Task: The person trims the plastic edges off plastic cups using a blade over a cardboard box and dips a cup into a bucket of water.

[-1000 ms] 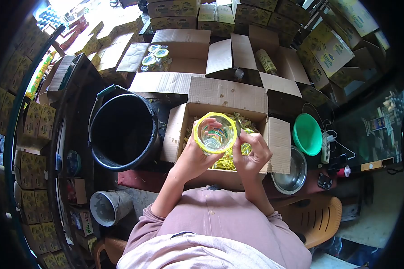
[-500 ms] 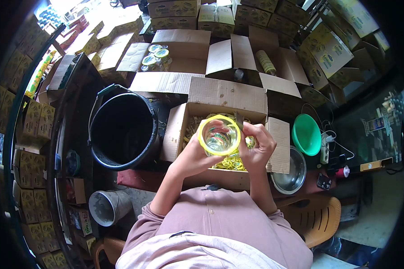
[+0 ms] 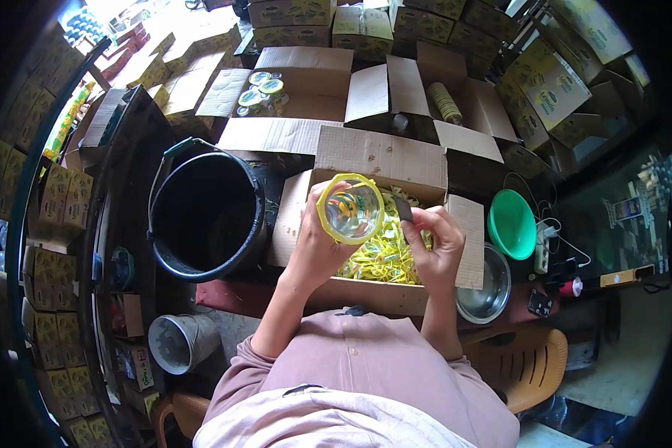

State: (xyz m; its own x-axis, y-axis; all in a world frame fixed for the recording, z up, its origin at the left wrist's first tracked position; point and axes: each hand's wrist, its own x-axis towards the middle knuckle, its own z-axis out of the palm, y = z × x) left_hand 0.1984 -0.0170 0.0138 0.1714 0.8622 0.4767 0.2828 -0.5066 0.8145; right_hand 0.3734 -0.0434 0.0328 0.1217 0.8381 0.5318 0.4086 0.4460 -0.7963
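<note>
My left hand (image 3: 313, 243) is wrapped round a clear cup (image 3: 351, 213) with a yellow rim, its open top facing the camera. In my right hand (image 3: 439, 237), thumb and fingers pinch a small dark flat blade-like piece (image 3: 402, 209), held just right of the cup and apart from it. Below both hands stands an open cardboard box (image 3: 381, 158) with many yellow strips (image 3: 381, 257) inside. The fingers behind the cup are partly seen through its clear wall.
A black bucket (image 3: 257, 216) stands left of the box. To the right are a green bowl (image 3: 511, 224) and a metal bowl (image 3: 493, 287). Behind are open cartons holding lidded cups (image 3: 265, 93) and a stack of cups (image 3: 444, 103). A grey bucket (image 3: 179, 345) sits lower left.
The cup in my left hand has moved left and turned a little. My right hand has moved right with the dark piece, leaving a gap between them and showing more yellow strips.
</note>
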